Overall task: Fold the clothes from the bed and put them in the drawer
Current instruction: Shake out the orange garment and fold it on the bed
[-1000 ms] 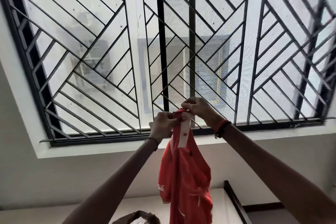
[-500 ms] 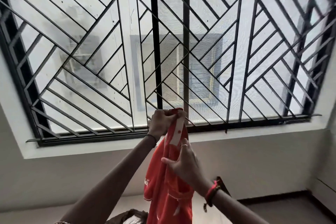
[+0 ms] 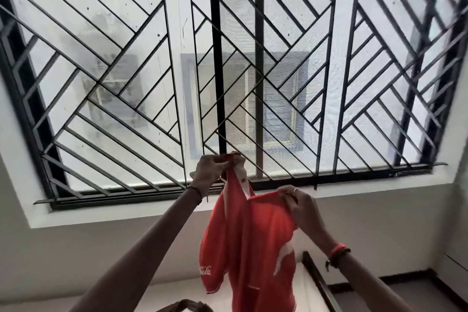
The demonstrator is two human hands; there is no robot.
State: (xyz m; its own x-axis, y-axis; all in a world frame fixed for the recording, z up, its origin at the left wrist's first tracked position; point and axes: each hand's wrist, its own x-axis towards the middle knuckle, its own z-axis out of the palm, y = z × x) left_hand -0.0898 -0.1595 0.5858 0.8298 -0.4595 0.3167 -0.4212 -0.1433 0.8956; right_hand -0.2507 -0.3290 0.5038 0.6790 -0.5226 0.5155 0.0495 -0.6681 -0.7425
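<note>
I hold the red shirt (image 3: 249, 248) up in the air with both hands, in the lower middle of the frame, in front of the window grille (image 3: 141, 78). My left hand (image 3: 211, 170) is the higher one, just left of the centre. Its fingers are curled and they grip the top end of the shirt, where a white strip with red buttons begins. My right hand (image 3: 301, 206) is lower and more to the right. Its fingers and thumb are bent and they pinch an upper edge of the cloth, so this edge is stretched nearly flat between the strip and my fingers. The rest of the shirt hangs down loosely between my two forearms and goes out of the picture at the bottom edge.

The cloth is bright red with many soft folds. On the short sleeve at the lower left there is white script lettering, and the sleeve hem has a thin white line. A white curved mark is on the right side of the cloth. On my right wrist is a red and dark bracelet (image 3: 338, 253), and on my left wrist a thin dark band (image 3: 197, 191).
</note>
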